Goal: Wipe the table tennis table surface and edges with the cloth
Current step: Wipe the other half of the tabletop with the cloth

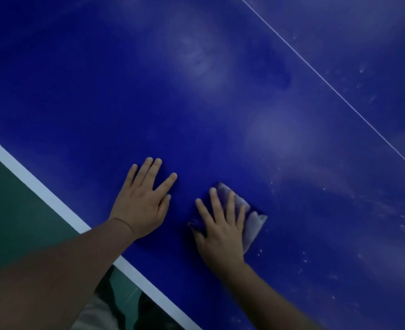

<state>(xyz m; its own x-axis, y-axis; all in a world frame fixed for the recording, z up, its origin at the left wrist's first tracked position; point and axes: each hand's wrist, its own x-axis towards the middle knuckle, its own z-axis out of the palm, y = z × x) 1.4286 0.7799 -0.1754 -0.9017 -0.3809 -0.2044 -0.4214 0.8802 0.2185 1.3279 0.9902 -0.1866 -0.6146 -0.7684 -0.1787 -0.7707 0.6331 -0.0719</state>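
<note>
Left hand (140, 206): flat, fingers spread, braced on blue table (196, 103). Right hand (220, 231): flat, pressing cloth (252, 222) near white edge (42, 189). Cloth I judged soft, light; best held under my palm.

Most of cloth (252, 222) hidden under right hand (221, 231). Worktop (196, 91) cut off top, right, bottom. Both forearms run out bottom edge; whole pic soft.

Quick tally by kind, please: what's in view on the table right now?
Hands: 2, left hand flat on the table, right hand pressing the cloth
Cloths: 1, cloth
White lines: 2, edge line, centre line
Total: 5
</note>
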